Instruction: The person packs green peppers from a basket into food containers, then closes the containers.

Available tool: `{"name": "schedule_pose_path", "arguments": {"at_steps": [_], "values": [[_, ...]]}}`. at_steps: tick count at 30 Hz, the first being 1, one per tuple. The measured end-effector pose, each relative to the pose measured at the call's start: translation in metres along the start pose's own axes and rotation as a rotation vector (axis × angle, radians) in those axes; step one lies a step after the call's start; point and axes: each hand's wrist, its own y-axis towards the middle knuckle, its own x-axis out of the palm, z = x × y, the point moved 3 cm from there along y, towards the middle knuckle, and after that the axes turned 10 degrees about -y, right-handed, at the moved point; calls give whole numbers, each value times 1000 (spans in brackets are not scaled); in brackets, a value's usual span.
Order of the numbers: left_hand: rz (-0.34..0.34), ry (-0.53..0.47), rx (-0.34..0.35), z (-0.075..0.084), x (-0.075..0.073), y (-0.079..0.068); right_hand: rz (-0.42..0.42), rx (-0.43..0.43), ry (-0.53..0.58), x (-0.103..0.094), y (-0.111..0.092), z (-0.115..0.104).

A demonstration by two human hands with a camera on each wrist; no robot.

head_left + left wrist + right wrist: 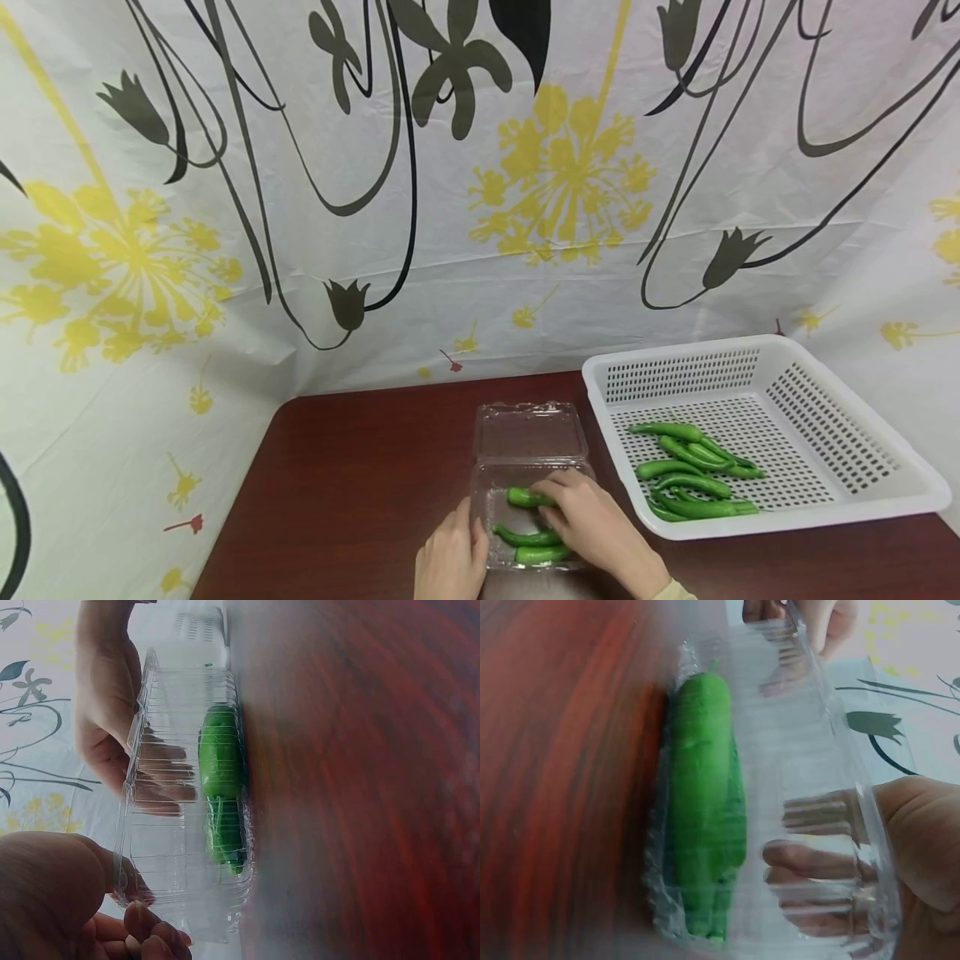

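Dark red tabletop (360, 483). Left hand (452, 557) is pinching clear box (497, 510) by its side; three green peppers (542, 555) are lying inside. Right hand (592, 521) is reaching over the farthest, can't tell if gripping. Beyond, rightward, white basket (810, 454) is holding more.

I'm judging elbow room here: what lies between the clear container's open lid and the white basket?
Only a narrow, bare strip of the dark red table lies between the open lid and the white basket; the head view shows it.

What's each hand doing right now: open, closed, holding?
Left hand: holding the side of the clear box.
Right hand: at a green pepper; can't tell if gripping.
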Motion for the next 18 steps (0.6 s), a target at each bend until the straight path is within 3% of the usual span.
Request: {"name": "schedule_pose_path", "arguments": {"at_steps": [10, 18], "values": [[33, -1, 17, 1, 0, -1, 16, 8, -25, -11, 3, 10], [17, -3, 2, 1, 0, -1, 11, 33, -12, -18, 4, 10]]}}
